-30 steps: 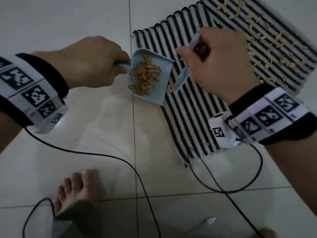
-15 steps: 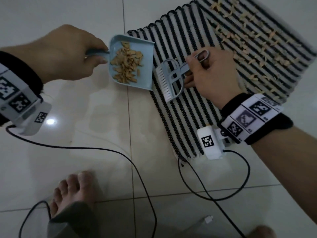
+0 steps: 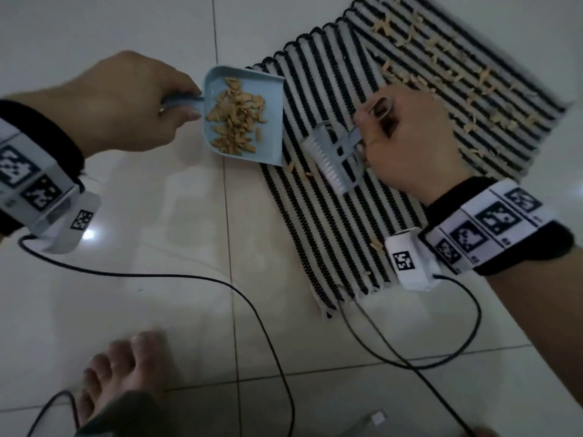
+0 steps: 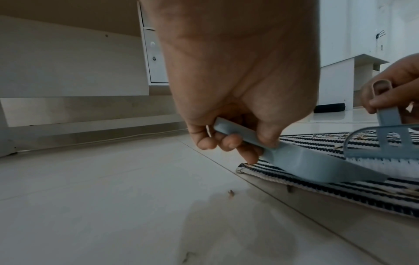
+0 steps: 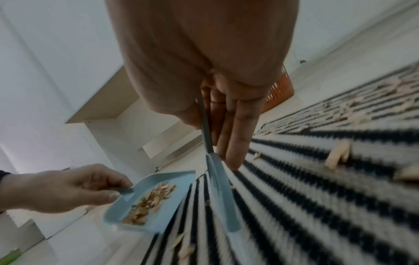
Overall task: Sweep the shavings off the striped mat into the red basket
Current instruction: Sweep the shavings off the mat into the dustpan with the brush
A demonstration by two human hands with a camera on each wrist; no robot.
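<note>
A black-and-white striped mat (image 3: 362,216) lies on the tiled floor, with tan shavings (image 3: 441,58) scattered over its far part. My left hand (image 3: 132,102) grips the handle of a light blue dustpan (image 3: 274,99) whose lip rests at the mat's left edge; a heap of shavings (image 3: 236,118) lies in it. My right hand (image 3: 403,143) holds a small blue brush (image 3: 331,159) by its handle, bristles on the mat just right of the pan. A corner of the red basket (image 5: 280,89) shows behind my right hand in the right wrist view.
Black cables (image 3: 220,288) run across the white floor tiles from both wrist cameras. A bare foot (image 3: 126,367) is at the bottom left. White furniture (image 4: 75,59) and a wall stand beyond the floor. A few loose shavings (image 3: 377,244) lie on the mat's near part.
The brush has swung from upright against the pan's lip down onto the mat, a little to the right of the pan. The pan has shifted slightly along the mat's left edge.
</note>
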